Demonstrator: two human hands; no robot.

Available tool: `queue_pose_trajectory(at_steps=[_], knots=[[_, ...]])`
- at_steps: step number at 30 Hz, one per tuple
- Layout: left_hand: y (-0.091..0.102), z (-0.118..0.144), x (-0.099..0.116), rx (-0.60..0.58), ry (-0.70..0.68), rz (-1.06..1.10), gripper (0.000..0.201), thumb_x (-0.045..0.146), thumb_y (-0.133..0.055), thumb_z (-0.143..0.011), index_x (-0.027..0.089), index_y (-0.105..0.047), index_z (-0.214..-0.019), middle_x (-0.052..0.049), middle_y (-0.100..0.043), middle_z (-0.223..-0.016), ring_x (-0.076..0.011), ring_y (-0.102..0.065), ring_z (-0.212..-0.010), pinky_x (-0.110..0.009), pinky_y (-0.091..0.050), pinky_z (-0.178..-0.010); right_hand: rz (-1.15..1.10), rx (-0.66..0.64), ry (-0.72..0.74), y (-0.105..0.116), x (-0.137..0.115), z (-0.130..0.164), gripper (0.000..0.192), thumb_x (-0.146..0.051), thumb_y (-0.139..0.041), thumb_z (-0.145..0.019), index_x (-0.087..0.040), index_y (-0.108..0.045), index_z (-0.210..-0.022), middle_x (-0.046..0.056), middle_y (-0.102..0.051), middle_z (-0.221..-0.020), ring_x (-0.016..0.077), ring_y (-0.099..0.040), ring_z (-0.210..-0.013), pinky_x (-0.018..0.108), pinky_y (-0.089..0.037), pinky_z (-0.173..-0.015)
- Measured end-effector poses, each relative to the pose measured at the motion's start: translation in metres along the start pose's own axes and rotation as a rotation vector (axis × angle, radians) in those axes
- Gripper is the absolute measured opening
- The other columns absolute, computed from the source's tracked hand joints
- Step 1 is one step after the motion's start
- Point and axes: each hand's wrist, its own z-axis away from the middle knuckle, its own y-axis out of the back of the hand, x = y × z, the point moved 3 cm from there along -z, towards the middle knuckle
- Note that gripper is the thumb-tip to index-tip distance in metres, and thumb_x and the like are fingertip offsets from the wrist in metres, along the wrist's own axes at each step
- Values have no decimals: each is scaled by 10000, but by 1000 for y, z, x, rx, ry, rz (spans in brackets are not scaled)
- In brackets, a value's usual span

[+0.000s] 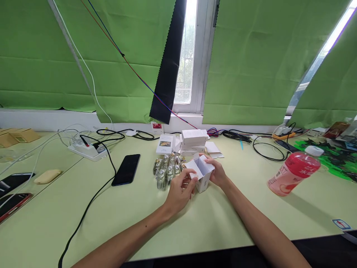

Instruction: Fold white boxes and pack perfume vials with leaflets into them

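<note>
A small white cardboard box (204, 181) stands upright between my hands, its top flaps raised and its inside showing. My left hand (180, 190) pinches the flap on its left side. On the far right side, my right hand (216, 169) grips the box near its upper edge. Just left of the box lies a cluster of several shiny round metallic items (164, 171), in clear wrapping as far as I can make out. Behind it is a stack of closed white boxes (193, 137), beside a white box with a printed picture (165, 144).
A black phone (126, 169) lies left of the cluster, with a black cable (92, 199) running past it. A power strip (89, 149) sits at the back left. On the right stands a pink drink bottle (295, 171). Cables (237, 136) lie along the wall.
</note>
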Motion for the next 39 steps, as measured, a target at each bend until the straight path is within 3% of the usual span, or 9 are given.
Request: queue_pose_trajectory(at_steps=[5, 10, 15, 21, 29, 39], knots=[[2, 2, 3, 33, -22, -29, 339, 535, -559, -956, 206, -625, -1002, 39, -546, -657, -88, -497, -471, -216, -411, -466, 105, -52, -30, 6, -5, 2, 412, -415, -681, -677, -232, -685, -1045, 54, -707, -960, 222, -613, -764, 310, -469, -645], [4, 4, 0, 63, -47, -30, 341, 517, -546, -968, 221, -590, -1131, 42, -560, -687, -88, -494, -470, -208, -402, -446, 156, -123, -61, 18, -9, 2, 465, -408, -758, -653, -243, -714, -1086, 30, -708, -903, 197, -615, -740, 278, -458, -618], [5, 11, 0, 84, -269, -126, 286, 371, -550, -982, 253, -529, -1241, 43, -597, -705, -87, -502, -491, -198, -406, -470, 171, -98, -34, 29, -11, 2, 486, -357, -830, -640, -242, -714, -1098, 25, -698, -919, 183, -629, -757, 267, -473, -640], [0, 19, 1, -34, -542, -362, 117, 206, -548, -952, 235, -628, -1032, 41, -584, -585, -101, -495, -474, -233, -384, -513, 176, -26, 21, 39, -19, 2, 469, -346, -860, -648, -242, -705, -1078, 12, -696, -962, 168, -644, -788, 254, -472, -656], [-9, 19, 4, -197, -600, -586, 167, 181, -501, -976, 209, -649, -905, 11, -647, -619, -102, -505, -453, -271, -316, -513, 170, 29, 9, 42, -23, 2, 337, -385, -890, -627, -202, -698, -835, -2, -711, -772, 139, -605, -637, 238, -408, -555], [-13, 21, 6, -203, -732, -628, 166, 181, -471, -1017, 167, -583, -895, 61, -605, -603, -54, -469, -455, -243, -313, -519, 231, 163, 67, 58, -35, 3, 356, -466, -913, -596, -196, -713, -713, 1, -655, -688, 143, -565, -613, 264, -402, -574]])
